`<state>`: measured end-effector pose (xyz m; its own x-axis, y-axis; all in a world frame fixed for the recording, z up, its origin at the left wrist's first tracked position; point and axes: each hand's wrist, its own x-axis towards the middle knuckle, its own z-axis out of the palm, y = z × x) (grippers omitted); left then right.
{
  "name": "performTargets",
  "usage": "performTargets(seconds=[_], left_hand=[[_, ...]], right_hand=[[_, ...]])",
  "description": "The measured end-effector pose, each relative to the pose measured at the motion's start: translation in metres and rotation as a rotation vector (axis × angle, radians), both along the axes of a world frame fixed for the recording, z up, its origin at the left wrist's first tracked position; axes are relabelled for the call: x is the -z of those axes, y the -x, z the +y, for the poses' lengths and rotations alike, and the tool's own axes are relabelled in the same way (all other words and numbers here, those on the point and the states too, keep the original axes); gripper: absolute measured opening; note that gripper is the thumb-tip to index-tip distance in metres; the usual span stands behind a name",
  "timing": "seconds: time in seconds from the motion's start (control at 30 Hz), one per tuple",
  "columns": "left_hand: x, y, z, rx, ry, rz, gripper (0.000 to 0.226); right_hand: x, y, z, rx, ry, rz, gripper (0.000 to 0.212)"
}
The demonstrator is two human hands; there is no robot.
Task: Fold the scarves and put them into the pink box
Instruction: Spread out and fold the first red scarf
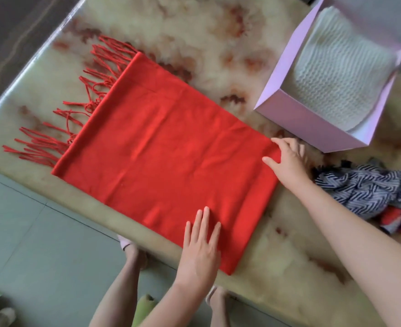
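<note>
Done so far: a white knitted scarf [336, 74] is seen lying folded inside the pink box [301, 123], which is stood open at the far right of the tabletop [194, 31].
In hand now: the red scarf [166, 147] is laid flat as a wide folded rectangle across the middle of the tabletop, its fringe [76, 107] fanned out at the left end. It is judged part-folded only, too wide yet for the box.
Left grip: the left grip [200, 246] is pressed flat on the near right part of the red cloth, fingers straight, nothing clamped.
Right grip: the right grip [289, 156] is set at the far right corner, thumb laid on top and fingers curled over the fold, so the corner appears to be pinched. The fingertips are blurred.
Left to do: at least one more fold is judged needed, then the lift into the box. A crumpled striped pile [365, 190] at the right, with red-orange cloth beneath it, is not yet folded.
Edges: the scarf's near long side is run just beside the tabletop's near edge, and its near right corner is brought close to the drop to the floor [29, 220]; care is called for there.
Open room: tabletop surface is shown beyond the scarf's far side. On the right, box corner and striped pile are crowded near the right grip, so a fold toward the left is judged the freer path.
</note>
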<state>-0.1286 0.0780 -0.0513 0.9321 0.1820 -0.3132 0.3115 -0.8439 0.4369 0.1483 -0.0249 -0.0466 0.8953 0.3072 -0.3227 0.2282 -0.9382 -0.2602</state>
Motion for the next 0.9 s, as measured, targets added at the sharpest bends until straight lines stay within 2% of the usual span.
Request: performTargets(seconds=[0.1,0.17,0.27,0.37,0.43,0.53,0.67,0.7,0.8,0.9], left_hand=[[-0.002,0.005,-0.031,0.047,0.016,0.004,0.055],[-0.003,0.006,-0.045,0.045,0.030,0.000,0.053],[-0.006,0.001,-0.057,0.010,0.056,0.009,0.048],[-0.010,-0.004,-0.059,-0.060,0.036,0.079,0.057],[-0.009,-0.005,-0.059,-0.106,-0.003,0.093,0.057],[-0.004,-0.007,-0.060,-0.150,-0.042,0.096,0.055],[0.001,-0.002,-0.065,-0.165,-0.068,0.044,0.045],[0.001,0.000,-0.066,-0.174,-0.066,0.026,0.042],[-0.001,0.003,-0.071,-0.224,-0.047,0.031,0.039],[-0.003,0.002,-0.076,-0.294,-0.030,0.058,0.036]], right_hand=[[-0.002,-0.007,-0.024,0.100,-0.041,0.001,0.045],[-0.003,-0.012,-0.035,0.148,0.002,-0.003,0.043],[-0.005,-0.019,-0.047,0.174,0.049,0.093,0.040],[-0.011,-0.027,-0.052,0.106,0.034,0.208,0.038],[-0.015,-0.035,-0.051,0.094,-0.001,0.253,0.034],[-0.014,-0.044,-0.050,0.160,-0.165,0.266,0.020],[-0.012,-0.044,-0.051,0.293,-0.382,0.328,0.022],[-0.012,-0.043,-0.050,0.322,-0.403,0.356,0.022],[-0.010,-0.038,-0.047,0.371,-0.422,0.413,0.044],[-0.008,-0.036,-0.043,0.342,-0.434,0.439,0.038]])
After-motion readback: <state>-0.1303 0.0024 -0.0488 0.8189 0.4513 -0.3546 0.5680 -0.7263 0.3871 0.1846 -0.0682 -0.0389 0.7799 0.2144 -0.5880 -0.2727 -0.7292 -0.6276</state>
